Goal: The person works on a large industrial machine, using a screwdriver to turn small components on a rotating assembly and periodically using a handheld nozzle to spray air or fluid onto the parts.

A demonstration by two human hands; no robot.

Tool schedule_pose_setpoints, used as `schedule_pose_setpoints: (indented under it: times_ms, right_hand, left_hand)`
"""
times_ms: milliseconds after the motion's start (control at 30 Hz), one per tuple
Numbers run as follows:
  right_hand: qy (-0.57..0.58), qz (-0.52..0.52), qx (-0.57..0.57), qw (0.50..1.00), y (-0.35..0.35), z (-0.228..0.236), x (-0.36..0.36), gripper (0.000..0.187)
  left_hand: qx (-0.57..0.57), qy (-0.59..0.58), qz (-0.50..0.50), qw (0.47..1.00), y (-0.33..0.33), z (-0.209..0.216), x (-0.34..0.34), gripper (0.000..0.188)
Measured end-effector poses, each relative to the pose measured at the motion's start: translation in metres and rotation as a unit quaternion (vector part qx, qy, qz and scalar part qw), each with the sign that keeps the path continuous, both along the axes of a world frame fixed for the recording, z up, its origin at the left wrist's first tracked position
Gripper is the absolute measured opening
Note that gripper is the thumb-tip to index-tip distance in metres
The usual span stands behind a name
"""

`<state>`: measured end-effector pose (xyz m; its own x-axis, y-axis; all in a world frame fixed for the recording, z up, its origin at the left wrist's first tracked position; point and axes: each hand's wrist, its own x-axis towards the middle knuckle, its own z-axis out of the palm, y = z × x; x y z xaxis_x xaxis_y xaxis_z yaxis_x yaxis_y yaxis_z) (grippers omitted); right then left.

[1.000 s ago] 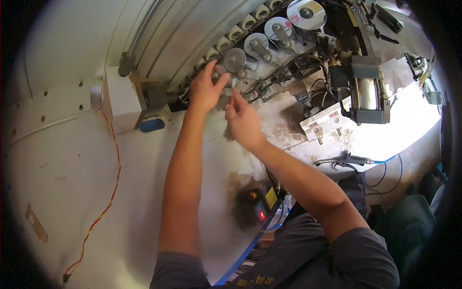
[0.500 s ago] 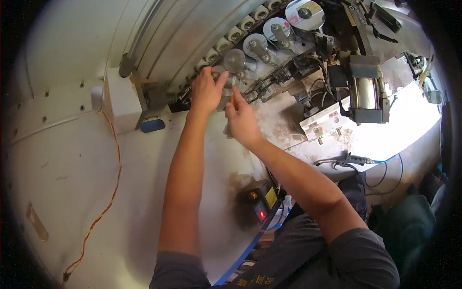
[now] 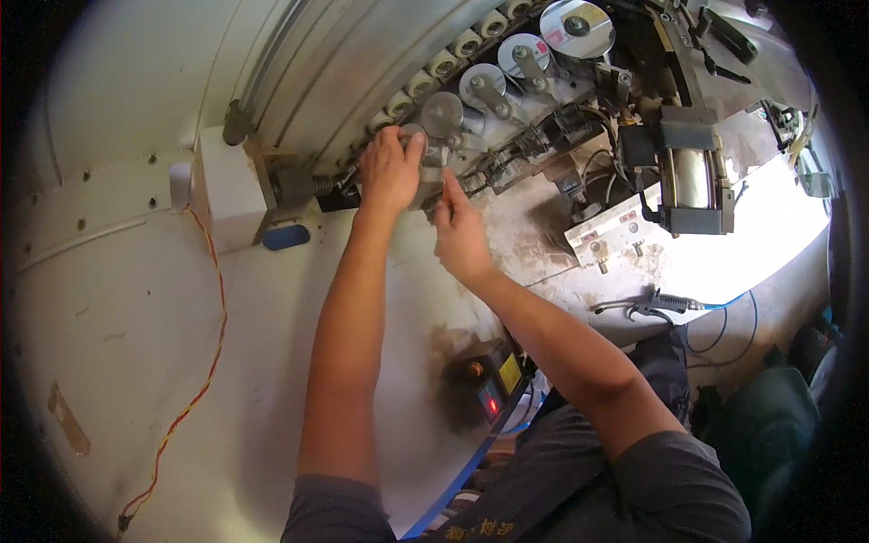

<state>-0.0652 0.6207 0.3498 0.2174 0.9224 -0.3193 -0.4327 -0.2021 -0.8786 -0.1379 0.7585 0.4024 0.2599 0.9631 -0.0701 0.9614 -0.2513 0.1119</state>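
Note:
My left hand (image 3: 390, 176) is at the near end of a row of metal rollers, its thumb and fingers around the last small roller (image 3: 414, 138). Just to the right, my right hand (image 3: 463, 237) is closed, index finger pointing up along a narrow pale piece (image 3: 444, 157) by the metal parts. Whatever that hand grips is mostly hidden by its fingers. Beyond both hands is a dull grey roller (image 3: 442, 115), followed by a shinier capped roller (image 3: 482, 84) on a bracket.
Small pale wheels (image 3: 443, 62) line the machine behind the rollers. An air cylinder (image 3: 692, 176) stands at the right, with an air gun (image 3: 668, 302) below it. A control box (image 3: 493, 380) with a red display sits near my body. A twisted red-yellow wire (image 3: 217, 348) hangs at left.
My right hand has shifted slightly right and its grip has turned a little. My left hand stays at the same roller.

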Motion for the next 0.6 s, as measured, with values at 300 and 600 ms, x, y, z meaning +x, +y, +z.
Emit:
schedule_pose_setpoints:
  times_ms: [300, 600]
  right_hand:
    - [0.005, 0.005, -0.062, 0.998, 0.003, 0.001, -0.004, 0.052]
    - [-0.079, -0.036, 0.028, 0.996, -0.003, 0.017, -0.006, 0.053]
  left_hand:
    - [0.017, -0.018, -0.01, 1.0, -0.005, 0.002, 0.008, 0.043]
    - [0.003, -0.028, 0.001, 1.0, -0.004, -0.001, 0.003, 0.045]
